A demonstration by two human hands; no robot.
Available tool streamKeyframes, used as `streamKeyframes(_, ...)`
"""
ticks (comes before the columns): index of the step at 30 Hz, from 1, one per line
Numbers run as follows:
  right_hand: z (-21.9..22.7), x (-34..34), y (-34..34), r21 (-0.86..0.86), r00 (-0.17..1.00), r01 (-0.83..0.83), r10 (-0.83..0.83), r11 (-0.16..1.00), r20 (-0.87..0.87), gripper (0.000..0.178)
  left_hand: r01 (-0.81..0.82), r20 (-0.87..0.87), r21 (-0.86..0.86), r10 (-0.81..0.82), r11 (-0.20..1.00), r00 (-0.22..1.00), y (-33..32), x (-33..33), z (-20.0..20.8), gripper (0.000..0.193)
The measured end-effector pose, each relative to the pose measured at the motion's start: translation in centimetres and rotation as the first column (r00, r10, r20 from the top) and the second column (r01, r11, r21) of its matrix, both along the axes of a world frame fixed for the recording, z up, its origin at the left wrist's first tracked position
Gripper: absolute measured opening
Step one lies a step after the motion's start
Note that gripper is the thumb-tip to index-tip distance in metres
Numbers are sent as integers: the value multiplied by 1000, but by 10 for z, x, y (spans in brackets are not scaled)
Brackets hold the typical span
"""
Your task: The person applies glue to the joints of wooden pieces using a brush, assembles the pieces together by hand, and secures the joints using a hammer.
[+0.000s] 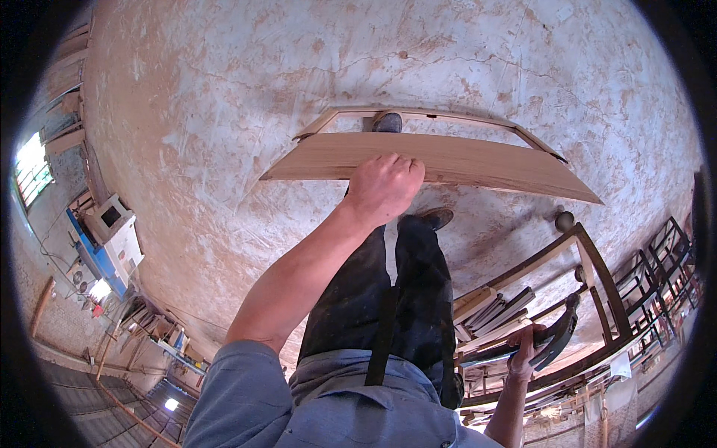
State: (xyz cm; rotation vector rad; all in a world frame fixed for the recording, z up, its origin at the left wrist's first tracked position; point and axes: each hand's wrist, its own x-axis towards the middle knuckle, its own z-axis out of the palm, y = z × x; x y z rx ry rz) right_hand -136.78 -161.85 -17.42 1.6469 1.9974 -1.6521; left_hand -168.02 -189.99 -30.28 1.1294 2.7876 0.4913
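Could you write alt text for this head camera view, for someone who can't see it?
Seen from above, a person's left hand grips the edge of a long, flat, light-brown wooden frame piece above a dusty concrete floor. Their right hand holds a dark-headed hammer near stacked dark wooden chair frames.

front: long flat light wooden frame (441, 160) lies across the way | left: wide bare dusty concrete floor (224, 112), lots of room | right: dark wooden chair frames (597, 276) and stacked wood pieces (493, 306) crowd in close | far left: blue and white machine (112, 239), well apart
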Motion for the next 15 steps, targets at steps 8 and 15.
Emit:
streamKeyframes(8, 1, -31, -13, 42, 994, -102, 104, 994, -36, 10, -8, 1, 26, 8, 1000, 1000, -10, -3, -21, 3)
streamKeyframes(15, 5, -78, -2, 33, 962, -198, 201, 980, -183, 28, -34, 110, -38, 38, 999, 993, -10, 0, -26, 5)
